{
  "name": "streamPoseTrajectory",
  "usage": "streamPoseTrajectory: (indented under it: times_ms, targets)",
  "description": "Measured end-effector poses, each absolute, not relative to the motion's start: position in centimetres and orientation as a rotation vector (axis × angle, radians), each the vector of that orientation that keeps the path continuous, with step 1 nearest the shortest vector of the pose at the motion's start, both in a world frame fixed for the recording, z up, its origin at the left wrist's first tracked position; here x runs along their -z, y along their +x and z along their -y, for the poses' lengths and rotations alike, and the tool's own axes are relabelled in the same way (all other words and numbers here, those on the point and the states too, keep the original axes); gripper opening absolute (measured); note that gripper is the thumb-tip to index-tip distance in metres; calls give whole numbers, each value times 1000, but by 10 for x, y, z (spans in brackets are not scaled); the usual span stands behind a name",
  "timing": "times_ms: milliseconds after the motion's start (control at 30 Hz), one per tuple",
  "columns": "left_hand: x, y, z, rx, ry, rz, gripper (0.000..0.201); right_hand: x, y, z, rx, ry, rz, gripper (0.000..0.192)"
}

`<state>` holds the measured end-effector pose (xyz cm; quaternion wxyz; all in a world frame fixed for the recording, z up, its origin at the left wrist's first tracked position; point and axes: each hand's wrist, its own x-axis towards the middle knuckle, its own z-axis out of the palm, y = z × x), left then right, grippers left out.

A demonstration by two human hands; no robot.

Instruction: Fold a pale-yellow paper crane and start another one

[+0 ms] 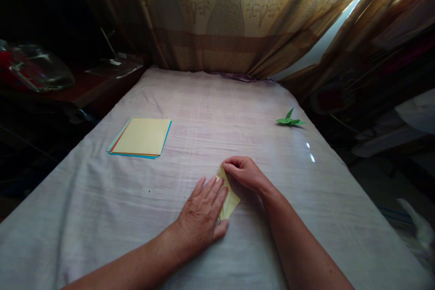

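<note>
A cloth-covered tabletop carries everything. A small folded pale-yellow paper piece is pinned beneath the flattened, spread fingers of the left hand; its long axis slants up toward the right hand, whose fingertips are pinched on its far tip.
</note>
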<state>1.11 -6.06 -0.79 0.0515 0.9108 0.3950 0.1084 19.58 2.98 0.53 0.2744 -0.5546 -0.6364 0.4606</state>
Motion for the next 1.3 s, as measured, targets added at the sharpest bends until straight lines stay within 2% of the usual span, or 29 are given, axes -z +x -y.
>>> streamPoseTrajectory:
  times_ms: [300, 567, 933, 1067, 1300]
  targets:
    - [8, 11, 61, -298, 2794, -1210, 65, -3, 192, -29, -1165, -1512, 1686, 20]
    - [15, 11, 61, -376, 2818, -1207, 65, -1, 184, -23, -924, -1615, 1719, 20]
    - [14, 11, 61, -375, 2815, -1216, 64, -10, 180, -20, -883, -1677, 1829, 24]
    - [15, 12, 61, -400, 2830, -1215, 65, -8, 176, -18, -788, -1730, 1826, 17]
    - [11, 12, 61, -356, 2816, -1211, 66, -9, 177, -19, -817, -1715, 1821, 18]
